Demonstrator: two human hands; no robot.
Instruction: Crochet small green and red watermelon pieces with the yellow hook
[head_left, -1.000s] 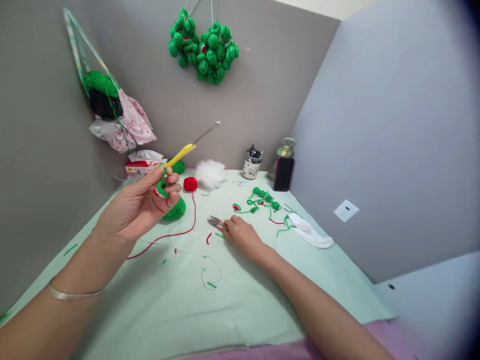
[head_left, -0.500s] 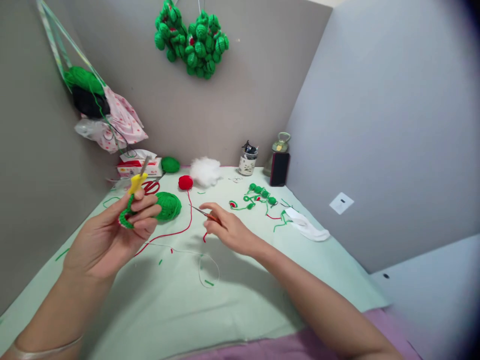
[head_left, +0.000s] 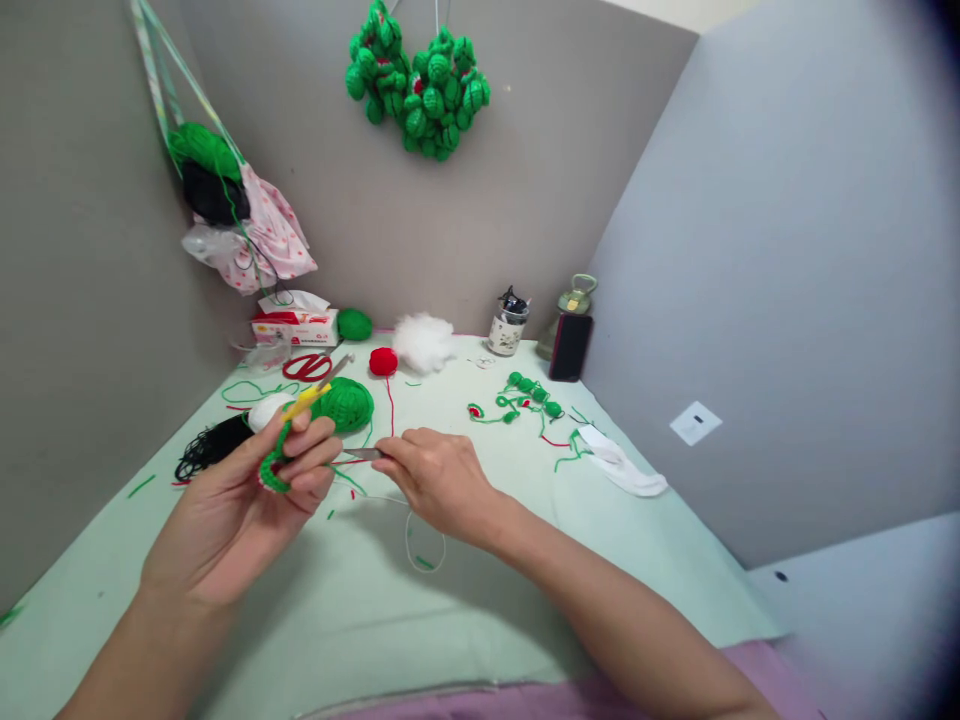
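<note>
as left hand (head_left: 232,510) grips curled crochet (head_left: 268,470), green, red-edged, right hand (head_left: 446,482) holding snips (head_left: 365,454)

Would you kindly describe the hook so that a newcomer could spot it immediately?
Find the pale green tabletop, then the left hand above it. The hook slants up from there; its yellow handle sets it apart from the curled green crochet piece.

The pale green tabletop (head_left: 352,610) bears a red yarn ball (head_left: 383,361), white stuffing (head_left: 424,344) (one fluffy heap) and a jar (head_left: 505,336).
</note>
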